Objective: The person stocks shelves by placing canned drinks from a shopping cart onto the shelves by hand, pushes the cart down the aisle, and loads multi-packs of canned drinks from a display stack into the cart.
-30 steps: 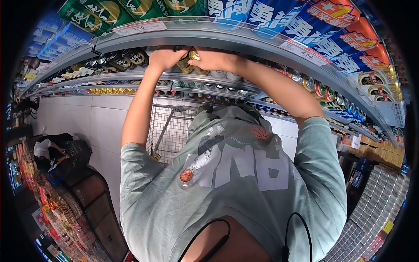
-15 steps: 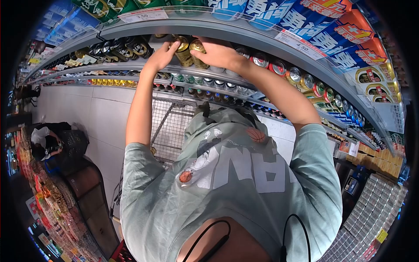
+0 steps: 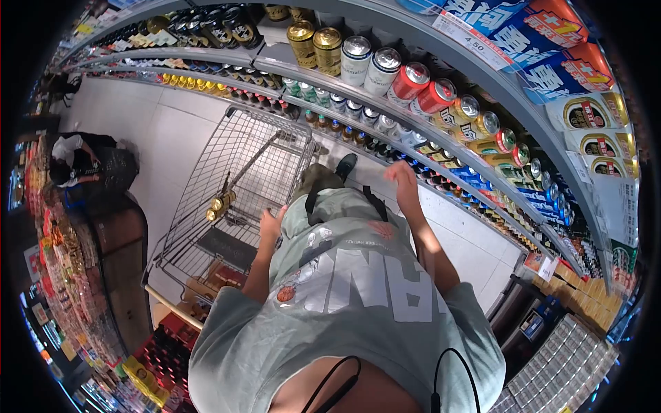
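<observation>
My right hand [image 3: 403, 180] is raised in front of the lower shelves, its fingers loosely bent and apart, with nothing in it. Low beside my shirt, my left hand [image 3: 273, 221] is next to the shopping cart [image 3: 237, 131]; its thumb and fingers are apart and I see nothing held. Inside the cart's wire basket lie gold cans [image 3: 220, 205]. On the shelf ahead stand two gold cans [image 3: 314, 47] at the front, upright and side by side. White cans [image 3: 368, 65] and red cans [image 3: 418, 86] continue the row to their right.
Black cans [image 3: 224, 26] fill the shelf further left. Lower shelves hold bottles [image 3: 344, 131]. Blue multipacks [image 3: 482, 27] sit on the upper shelf. A person [image 3: 86, 162] with a dark basket is at the left, by a snack display [image 3: 65, 275]. Stacked boxes [image 3: 558, 365] stand at right.
Both hands have left the gold cans on the shelf and come down toward my body. My view has shifted, showing more of the cart and the floor. The two gold cans still stand on the shelf.
</observation>
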